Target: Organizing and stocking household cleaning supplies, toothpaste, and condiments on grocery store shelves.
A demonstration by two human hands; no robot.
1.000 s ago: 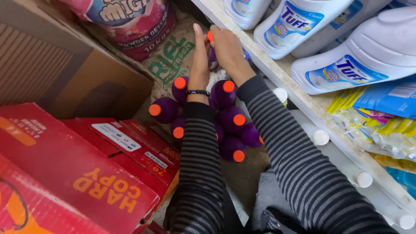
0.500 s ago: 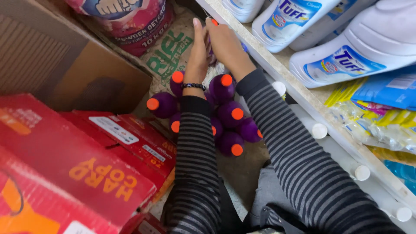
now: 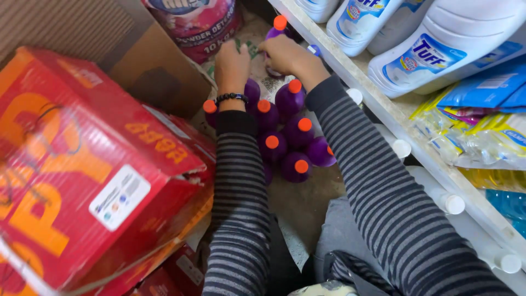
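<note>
One at a time, by the look of it: holding up a purple bottle (image 3: 272,36) with an orange cap, just past the bunch of purple bottles (image 3: 285,129) on the floor. Closing the right hand (image 3: 287,55) round its lower part, fingers curled tight, likely so the round, smooth bottle is not slipping. Holding it straight up, cap on top, close to the shelf edge (image 3: 383,104).

Reaching with the left hand (image 3: 232,64) just beside it, a dark bead bracelet (image 3: 232,98) on the wrist, fingers bent down toward a pale sack (image 3: 257,74) on the floor. Not showing whether those fingers are pinching anything or just pressing, so cannot tell.

Standing the other purple bottles close together, caps up, probably to fit the small gap of floor. Squeezing that gap between a big red box (image 3: 93,164) on the left and the shelf on the right. Lying on the shelf: big white jugs (image 3: 438,49) on their sides and blue packets (image 3: 487,87). Sitting at the far end: a pink tub (image 3: 197,22) and a brown cardboard box (image 3: 159,82).
</note>
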